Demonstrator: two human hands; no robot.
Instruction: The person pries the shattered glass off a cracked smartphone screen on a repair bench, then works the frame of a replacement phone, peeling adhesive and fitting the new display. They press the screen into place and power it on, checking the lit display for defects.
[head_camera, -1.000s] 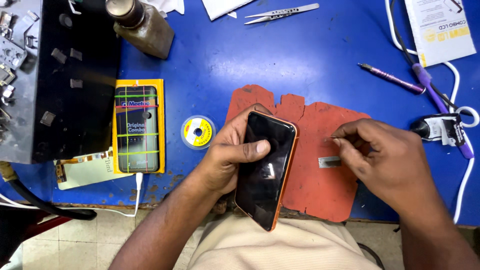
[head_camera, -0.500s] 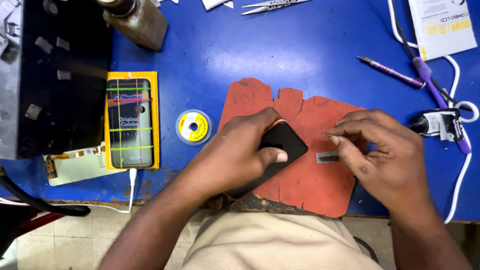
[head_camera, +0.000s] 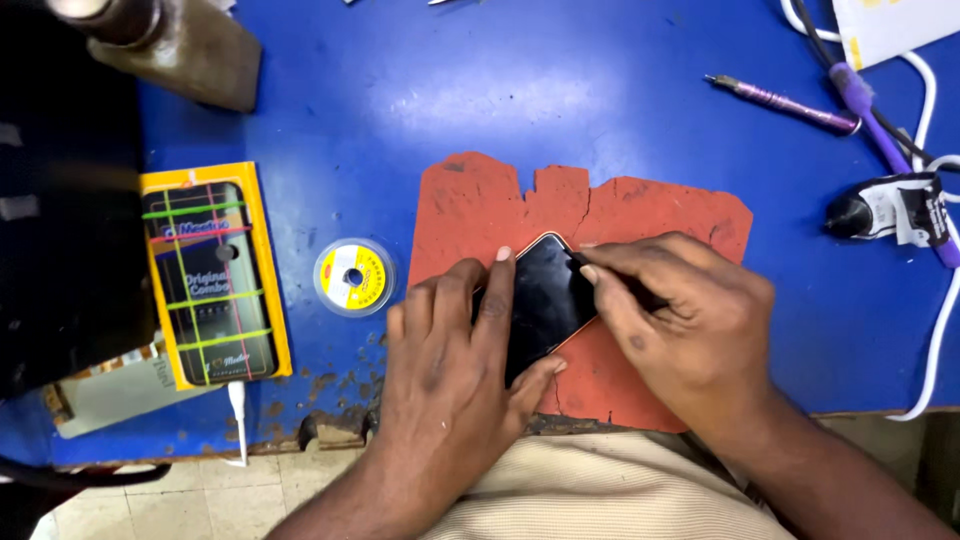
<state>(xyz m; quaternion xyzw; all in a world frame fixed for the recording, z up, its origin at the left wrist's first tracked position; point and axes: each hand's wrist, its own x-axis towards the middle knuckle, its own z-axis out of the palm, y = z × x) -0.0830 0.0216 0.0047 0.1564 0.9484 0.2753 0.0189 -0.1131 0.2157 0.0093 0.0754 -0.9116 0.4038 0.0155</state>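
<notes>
Phone flat on red mat, screen unlifted; left hand fingers clamp it, right hand fingers pinch thin tool at its edge.

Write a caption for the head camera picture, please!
Left hand holds a phone on a red mat while right hand touches its edge.

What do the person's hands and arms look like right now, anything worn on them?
Both hands are bare: no gloves, rings, watch or bands show on the left hand or the right hand. The forearms are bare too, with no sleeves reaching into view. Fingernails are short. A ribbed beige garment shows at the lap below them.
</notes>
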